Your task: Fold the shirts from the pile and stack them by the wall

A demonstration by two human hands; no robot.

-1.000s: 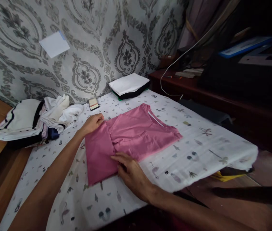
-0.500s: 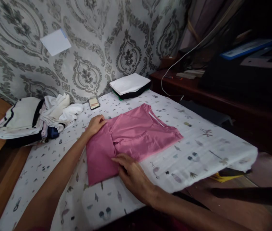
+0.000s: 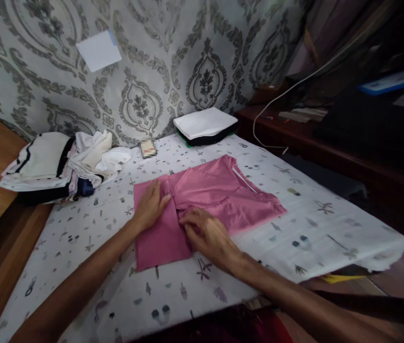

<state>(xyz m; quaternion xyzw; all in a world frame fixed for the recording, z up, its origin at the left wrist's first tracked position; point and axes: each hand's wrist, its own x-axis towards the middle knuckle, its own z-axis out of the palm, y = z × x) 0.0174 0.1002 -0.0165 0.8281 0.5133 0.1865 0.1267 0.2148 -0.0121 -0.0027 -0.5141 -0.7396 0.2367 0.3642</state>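
Note:
A pink garment (image 3: 223,190) lies on the white patterned sheet (image 3: 116,286), its left part folded over into a flat panel. My left hand (image 3: 152,205) rests on the upper part of that panel, fingers stretched out and thumb apart. At the edge where the panel meets the rest of the garment is my right hand (image 3: 202,231), its fingers bent and pinched together at the cloth. The garment's white-edged opening faces the upper right.
Folded clothes (image 3: 41,162) are stacked at the back left. By the wall lie a small pale item (image 3: 148,148) and a white-topped pile (image 3: 205,123). A dark red table (image 3: 316,138) with a cable stands at the right.
My left hand has moved from the garment's upper left edge onto the panel and has opened out. My right hand has shifted up to the panel's inner edge. The view has shifted slightly.

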